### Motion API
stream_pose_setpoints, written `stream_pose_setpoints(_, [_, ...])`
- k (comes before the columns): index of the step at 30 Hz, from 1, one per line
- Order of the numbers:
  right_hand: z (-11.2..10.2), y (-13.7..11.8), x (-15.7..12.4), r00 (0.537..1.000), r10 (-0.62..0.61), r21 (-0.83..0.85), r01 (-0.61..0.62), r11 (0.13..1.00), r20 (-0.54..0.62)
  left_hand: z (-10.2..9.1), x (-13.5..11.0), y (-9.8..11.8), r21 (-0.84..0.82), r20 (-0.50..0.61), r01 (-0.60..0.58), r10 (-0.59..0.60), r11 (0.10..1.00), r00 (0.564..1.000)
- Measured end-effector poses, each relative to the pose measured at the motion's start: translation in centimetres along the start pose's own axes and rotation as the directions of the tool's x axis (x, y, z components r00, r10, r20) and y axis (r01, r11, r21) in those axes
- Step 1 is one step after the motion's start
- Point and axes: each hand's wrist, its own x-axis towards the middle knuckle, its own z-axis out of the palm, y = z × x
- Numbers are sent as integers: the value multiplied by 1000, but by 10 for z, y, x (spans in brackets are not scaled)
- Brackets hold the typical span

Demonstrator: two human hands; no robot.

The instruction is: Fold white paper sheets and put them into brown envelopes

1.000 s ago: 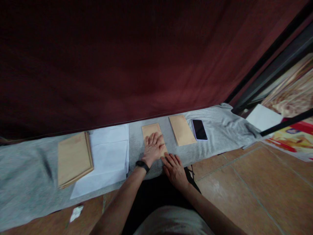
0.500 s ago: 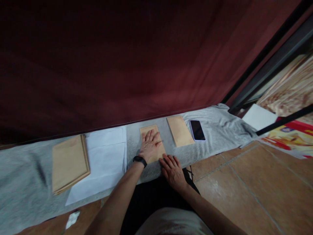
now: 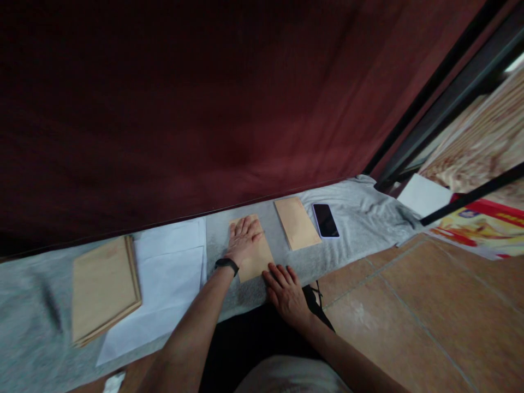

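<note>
A brown paper envelope [image 3: 258,257] lies flat on the grey cloth in front of me. My left hand [image 3: 243,240], with a black band at the wrist, rests palm down on its upper left part, fingers stretched out. At the envelope's lower right corner, the fingertips of my right hand [image 3: 287,295] touch down; its fingers are extended and slightly bent. A second brown envelope [image 3: 298,222] lies apart to the right. On the left, a stack of brown envelopes [image 3: 104,286] partly covers some white paper sheets [image 3: 172,278].
Beyond the right envelope lies a phone [image 3: 326,220] in a pale purple case. The grey cloth [image 3: 360,218] covers a narrow bench along a dark red panel [image 3: 245,136]. A black metal frame [image 3: 434,98] and a colourful printed box [image 3: 483,224] stand at right, above the tiled floor [image 3: 409,305].
The view has shifted slightly, so everything on the bench appears a little lower and further left. Both hands keep nearly the same places on the envelope; the left remains spread flat.
</note>
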Motion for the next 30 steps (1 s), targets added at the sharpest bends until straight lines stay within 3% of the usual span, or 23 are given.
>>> stream_pose_setpoints(10, [1, 0, 0, 1000, -4, -13, 3, 1000, -12, -4, 4, 2, -16, 6, 45, -45, 999, 999])
stream_pose_setpoints(22, [1, 0, 1, 1000, 1, 8, -1, 1000, 0, 0, -31, 14, -45, 19, -25, 25, 999, 999])
stream_pose_setpoints(30, [2, 0, 1, 1000, -3, 13, 3, 1000, -2, 2, -71, 26, -52, -25, -167, 166, 985, 986])
